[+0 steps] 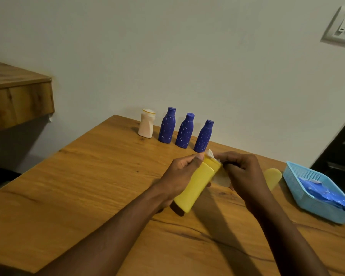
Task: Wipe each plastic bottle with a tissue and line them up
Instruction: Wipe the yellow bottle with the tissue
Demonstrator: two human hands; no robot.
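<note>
Across the table (88, 186), the lined-up bottles (184, 131) stand just beyond my hands. My left hand (179, 174) grips the yellow bottle (195, 188), slanting away rightward; my right hand (245, 176), seemingly, pinches the tissue (210, 154) against its far end.

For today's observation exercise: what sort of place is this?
Probably a room in a home: a wooden table by a plain painted wall, a wall switch, and a wooden shelf to the side.
</note>
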